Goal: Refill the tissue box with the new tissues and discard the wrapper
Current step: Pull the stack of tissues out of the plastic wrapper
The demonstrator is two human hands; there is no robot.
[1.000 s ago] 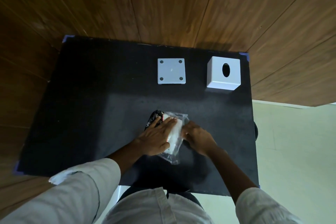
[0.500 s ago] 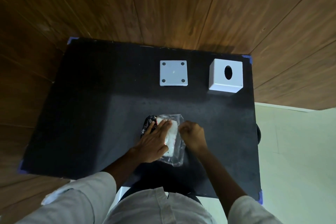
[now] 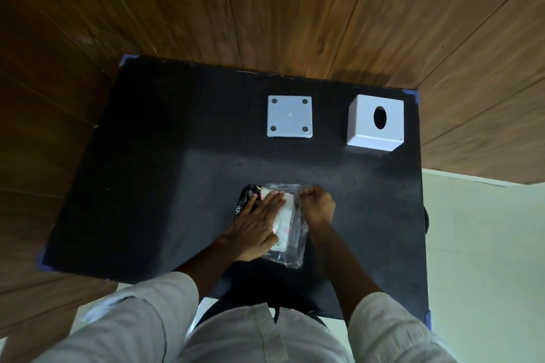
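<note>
A pack of white tissues (image 3: pixel 284 222) in a clear plastic wrapper (image 3: pixel 295 256) lies near the front middle of the black table (image 3: pixel 165 174). My left hand (image 3: pixel 255 228) presses flat on top of the pack, fingers spread. My right hand (image 3: pixel 317 205) pinches the wrapper's far right edge. The white tissue box cover (image 3: pixel 375 122), with an oval hole on top, stands at the back right. Its flat white base plate (image 3: pixel 289 116), with four dark dots at the corners, lies to the left of it.
A dark printed bag or wrapper piece (image 3: pixel 245 200) peeks out under the pack's left side. Wooden panels (image 3: pixel 265 9) rise behind the table. A pale floor (image 3: pixel 483 244) lies to the right of the table's edge.
My right hand has slid from the pack's right side toward its far end and now pinches the wrapper there. My left hand stays flat on the pack.
</note>
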